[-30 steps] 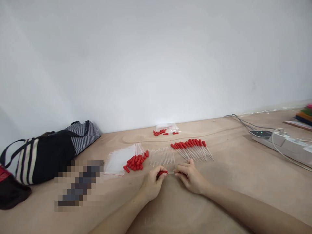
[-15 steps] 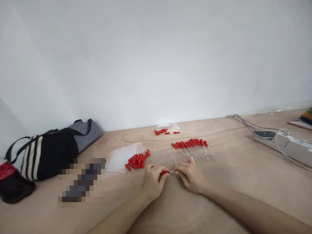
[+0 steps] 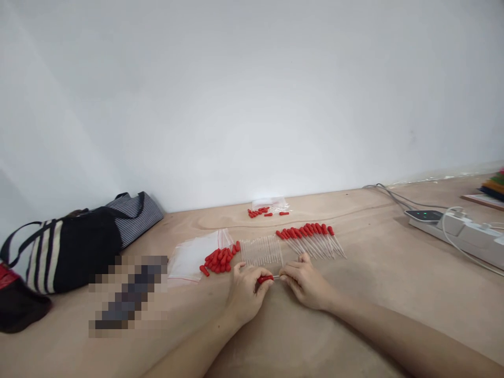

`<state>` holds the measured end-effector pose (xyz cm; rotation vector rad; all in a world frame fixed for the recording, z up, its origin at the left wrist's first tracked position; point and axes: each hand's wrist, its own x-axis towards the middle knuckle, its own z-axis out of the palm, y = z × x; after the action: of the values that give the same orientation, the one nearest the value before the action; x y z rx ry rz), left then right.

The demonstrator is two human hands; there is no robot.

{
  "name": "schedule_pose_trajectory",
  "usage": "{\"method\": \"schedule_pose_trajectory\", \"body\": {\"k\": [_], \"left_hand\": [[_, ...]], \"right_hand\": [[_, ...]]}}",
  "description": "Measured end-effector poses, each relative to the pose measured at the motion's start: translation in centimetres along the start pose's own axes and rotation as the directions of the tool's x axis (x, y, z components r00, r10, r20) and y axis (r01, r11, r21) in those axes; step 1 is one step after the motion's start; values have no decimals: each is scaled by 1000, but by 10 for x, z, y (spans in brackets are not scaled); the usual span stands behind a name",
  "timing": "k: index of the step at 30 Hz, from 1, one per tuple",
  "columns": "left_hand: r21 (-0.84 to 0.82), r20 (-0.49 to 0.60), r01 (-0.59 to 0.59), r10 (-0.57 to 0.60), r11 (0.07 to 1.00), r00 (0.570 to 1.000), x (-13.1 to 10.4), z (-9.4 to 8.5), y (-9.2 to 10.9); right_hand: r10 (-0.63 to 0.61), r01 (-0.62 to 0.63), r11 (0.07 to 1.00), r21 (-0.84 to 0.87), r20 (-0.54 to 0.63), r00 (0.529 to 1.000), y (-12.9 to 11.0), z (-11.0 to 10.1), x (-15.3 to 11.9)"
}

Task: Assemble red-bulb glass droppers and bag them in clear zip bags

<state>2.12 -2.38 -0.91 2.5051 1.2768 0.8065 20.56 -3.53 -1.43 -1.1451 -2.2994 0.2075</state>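
Observation:
My left hand (image 3: 250, 291) is closed on a red rubber bulb (image 3: 265, 279), pinched between thumb and fingers. A thin clear dropper tube (image 3: 276, 277) runs from the bulb into the closed fingers of my right hand (image 3: 305, 281). How far the tube sits inside the bulb is hidden. Just beyond my hands lies a row of bare clear tubes (image 3: 260, 251). To their left is a heap of loose red bulbs (image 3: 218, 260). Several droppers with red bulbs fitted (image 3: 311, 239) lie side by side beyond my right hand.
Clear zip bags (image 3: 189, 254) lie left of the bulb heap. Farther back, near the wall, are another bag (image 3: 271, 203) and a few red bulbs (image 3: 258, 212). A black striped bag (image 3: 79, 249) stands left; a white power strip (image 3: 464, 236) with cables lies right.
My view has shifted slightly. Both hands keep the same grip on the bulb and the tube, with hardly any movement between them.

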Motion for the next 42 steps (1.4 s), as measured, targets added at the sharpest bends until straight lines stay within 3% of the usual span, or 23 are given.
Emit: {"method": "schedule_pose_trajectory", "body": {"k": [5, 8, 12, 14, 18, 24, 30, 37, 42], "left_hand": [[42, -3, -5, 5, 999, 1000, 4, -3, -5], [93, -92, 51, -42, 994, 995, 6, -8, -12], [188, -191, 206, -170, 960, 967, 9, -21, -23], [243, -215, 269, -218, 932, 952, 10, -29, -28], [336, -268, 348, -265, 875, 926, 10, -37, -36], [380, -268, 419, -335, 825, 903, 16, -44, -45], [455, -211, 485, -439, 747, 873, 50, -52, -54], [521, -149, 545, -559, 657, 816, 81, -39, -63], [554, -146, 562, -592, 615, 792, 87, -36, -64]], "right_hand": [[-27, 29, 995, -94, 25, 999, 3, -8, 1], [89, -93, 991, -101, -45, 995, 11, -8, 4], [389, -416, 906, -79, -232, 892, 23, -2, 17], [458, -501, 859, -106, -276, 845, 26, 2, 25], [526, -590, 782, -204, -292, 798, 26, 9, 43], [584, -639, 727, -252, -263, 768, 28, 12, 57], [550, -612, 753, -241, -280, 787, 25, 8, 54], [581, -593, 744, -308, -141, 802, 14, 1, 57], [664, -635, 712, -300, -7, 748, 13, 0, 69]]}}
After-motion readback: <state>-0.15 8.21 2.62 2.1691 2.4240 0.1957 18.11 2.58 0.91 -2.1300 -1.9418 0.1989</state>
